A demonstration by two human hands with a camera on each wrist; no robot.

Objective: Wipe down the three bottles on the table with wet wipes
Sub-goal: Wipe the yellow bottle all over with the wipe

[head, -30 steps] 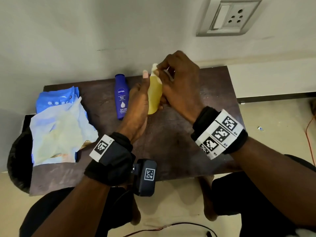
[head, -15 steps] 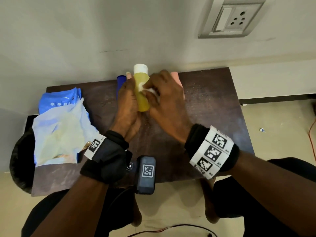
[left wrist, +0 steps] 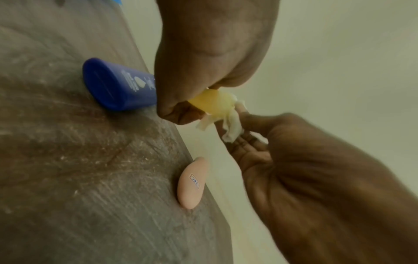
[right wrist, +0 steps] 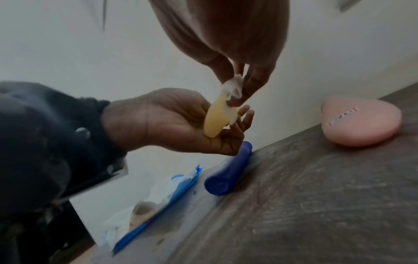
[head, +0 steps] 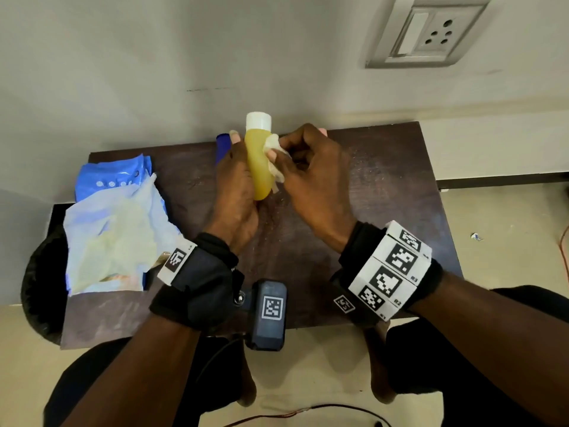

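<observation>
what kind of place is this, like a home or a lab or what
Probably a room in a home, though that is a guess. A small dark wooden table stands against a plain painted wall with a wall socket, and toiletries lie on it: a blue lotion bottle and a wet wipes pack.

A home room: wall socket (head: 426,32), small wooden table (head: 385,192).

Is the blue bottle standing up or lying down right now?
Lying down. The blue bottle rests on its side on the table, flat base end facing the right wrist camera.
</observation>
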